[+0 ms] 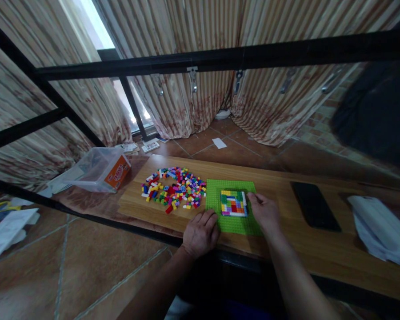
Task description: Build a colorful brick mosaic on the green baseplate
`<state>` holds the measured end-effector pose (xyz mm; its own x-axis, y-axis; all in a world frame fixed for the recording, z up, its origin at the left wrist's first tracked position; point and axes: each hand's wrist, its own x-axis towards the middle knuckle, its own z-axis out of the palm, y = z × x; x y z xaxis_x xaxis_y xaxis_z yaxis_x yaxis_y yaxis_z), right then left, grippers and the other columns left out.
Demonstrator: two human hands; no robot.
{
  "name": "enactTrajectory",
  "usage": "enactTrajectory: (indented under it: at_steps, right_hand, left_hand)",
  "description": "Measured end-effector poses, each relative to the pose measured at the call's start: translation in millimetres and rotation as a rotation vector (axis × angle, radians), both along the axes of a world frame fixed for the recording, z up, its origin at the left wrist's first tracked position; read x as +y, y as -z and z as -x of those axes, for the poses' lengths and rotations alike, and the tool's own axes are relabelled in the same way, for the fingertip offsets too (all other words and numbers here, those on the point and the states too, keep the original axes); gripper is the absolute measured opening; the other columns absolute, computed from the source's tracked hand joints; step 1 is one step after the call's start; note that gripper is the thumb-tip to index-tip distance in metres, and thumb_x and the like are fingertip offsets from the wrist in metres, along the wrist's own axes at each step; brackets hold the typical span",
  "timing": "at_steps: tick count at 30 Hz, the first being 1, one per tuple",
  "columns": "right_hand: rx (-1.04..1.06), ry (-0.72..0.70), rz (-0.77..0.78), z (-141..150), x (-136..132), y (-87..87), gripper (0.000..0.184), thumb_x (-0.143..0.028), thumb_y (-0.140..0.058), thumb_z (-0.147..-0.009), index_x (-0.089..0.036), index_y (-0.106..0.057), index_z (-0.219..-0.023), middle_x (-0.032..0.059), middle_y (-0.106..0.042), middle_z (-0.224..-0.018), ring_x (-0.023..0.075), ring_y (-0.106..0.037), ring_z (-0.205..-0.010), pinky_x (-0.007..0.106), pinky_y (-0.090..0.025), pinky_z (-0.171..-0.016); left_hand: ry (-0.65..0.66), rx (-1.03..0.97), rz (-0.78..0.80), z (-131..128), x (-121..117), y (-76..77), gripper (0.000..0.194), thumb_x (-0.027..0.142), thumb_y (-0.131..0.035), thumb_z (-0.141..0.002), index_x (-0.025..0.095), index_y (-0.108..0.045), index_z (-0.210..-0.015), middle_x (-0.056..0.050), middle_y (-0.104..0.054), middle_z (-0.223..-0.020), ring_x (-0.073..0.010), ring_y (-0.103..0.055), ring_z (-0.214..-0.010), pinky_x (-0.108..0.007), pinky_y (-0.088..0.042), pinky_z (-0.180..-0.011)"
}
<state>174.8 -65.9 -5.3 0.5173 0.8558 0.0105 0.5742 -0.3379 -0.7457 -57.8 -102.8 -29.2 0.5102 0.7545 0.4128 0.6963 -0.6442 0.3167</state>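
Observation:
A green studded baseplate (pixel 231 226) lies on the wooden board. On it stands a squarish build of toy bricks (pixel 233 203) in many colours, with white and pale blue pieces along its rim. My right hand (pixel 265 212) is at the right edge of the build, thumb and forefinger pinched together; whatever is between them is too small to make out. At the plate's lower left edge rests my left hand (pixel 202 232), fingers loosely bent and laid down, with nothing visible in them. Left of the plate spreads a heap of loose toy bricks (pixel 183 189).
A clear plastic box (pixel 96 171) with an orange label stands beyond the board's left end. To the right lie a black phone (pixel 315 205) and a white plastic packet (pixel 383 229). A black metal bar (pixel 220 58) crosses in front of the curtains (pixel 200 102).

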Motion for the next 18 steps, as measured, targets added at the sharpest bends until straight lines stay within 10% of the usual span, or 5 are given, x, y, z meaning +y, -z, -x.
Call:
enactTrajectory:
  at_steps: [18]
  right_hand:
    - [-0.103, -0.002, 0.005, 9, 7, 4.0, 0.047, -0.057, -0.049, -0.084, -0.018, -0.075, -0.084, 0.0087, -0.072, -0.070, 0.0213, -0.062, -0.063, 0.030, -0.040, -0.057]
  left_hand:
    - [-0.019, 0.017, 0.003, -1, -1, 1.6, 0.030, 0.027, -0.049, -0.091, 0.017, -0.063, -0.116, -0.010, -0.065, -0.126, -0.0240, -0.063, -0.101, -0.041, -0.056, -0.087]
